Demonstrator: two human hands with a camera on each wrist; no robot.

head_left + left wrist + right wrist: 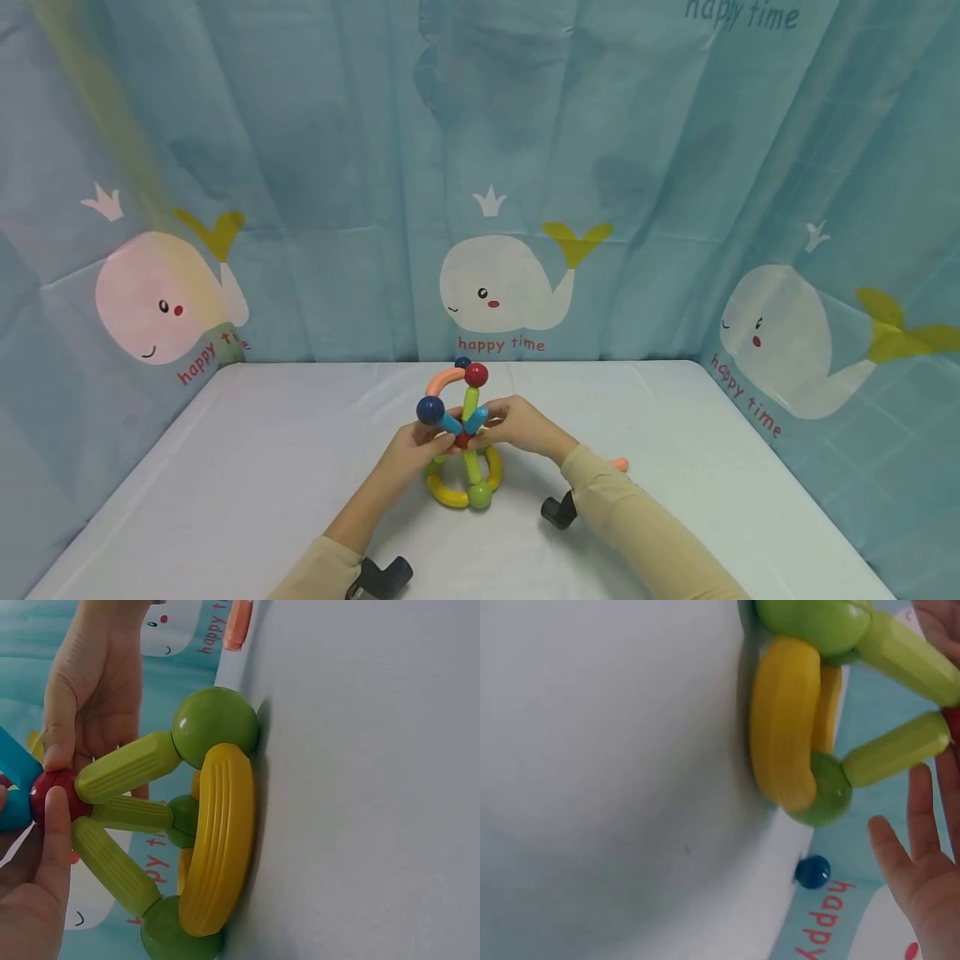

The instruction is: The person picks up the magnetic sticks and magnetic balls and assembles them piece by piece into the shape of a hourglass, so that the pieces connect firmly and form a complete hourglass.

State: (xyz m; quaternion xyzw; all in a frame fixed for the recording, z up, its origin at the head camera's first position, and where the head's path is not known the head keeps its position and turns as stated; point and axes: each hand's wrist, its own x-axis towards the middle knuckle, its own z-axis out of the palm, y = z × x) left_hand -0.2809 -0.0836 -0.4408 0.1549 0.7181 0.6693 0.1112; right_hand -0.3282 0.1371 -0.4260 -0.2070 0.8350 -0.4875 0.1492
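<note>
A magnetic ball-and-rod toy stands on the white table. Its base joins yellow curved rods and green balls; lime rods lean inward to a red middle ball. Above it, light blue rods and another lime rod spread out, with an orange curved rod linking a dark blue ball and a top red ball. My left hand pinches the red middle ball, thumb in front. From the opposite side, my right hand grips the same ball, its thumb against it.
Another dark blue ball sits near the table's back edge. An orange rod pokes out behind the right sleeve. Black wrist mounts are on both forearms. A whale-print curtain surrounds the table.
</note>
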